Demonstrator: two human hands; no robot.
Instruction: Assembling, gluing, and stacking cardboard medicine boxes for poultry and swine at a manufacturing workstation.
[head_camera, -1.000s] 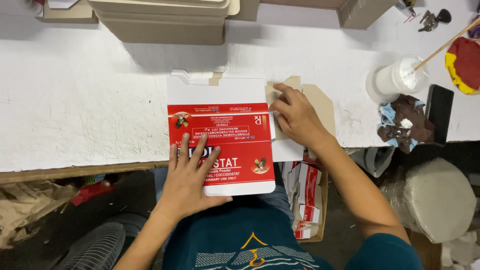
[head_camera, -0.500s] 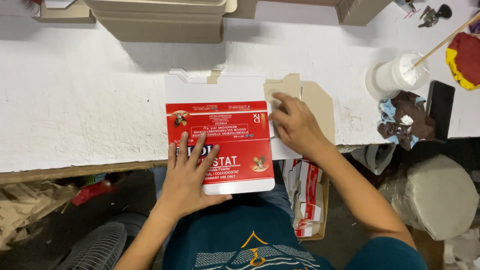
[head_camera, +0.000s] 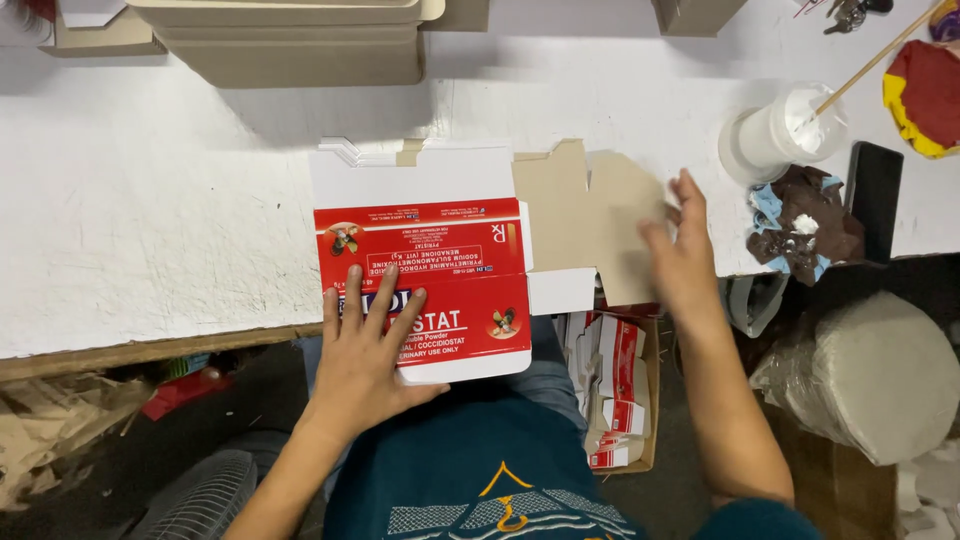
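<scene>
Two hands: both mine, both open.
Left hand (head_camera: 368, 350): fingers spread, palm pressed flat on the red carton blank (head_camera: 430, 275), gripping nothing.
Right hand (head_camera: 683, 258): fingers loosely extended, blurred, resting at the edge of the brown flap (head_camera: 580, 205), not closed on it.
Carton blank: flat, glossy red print with white margins, lying unfolded across the near edge of the desk (head_camera: 150, 230) and overhanging my lap.
Brown flap: plain matte cardboard, notched outline.
Desk: white, rough, scuffed surface.
White cup (head_camera: 780, 135): round, a thin stick leaning in it.
</scene>
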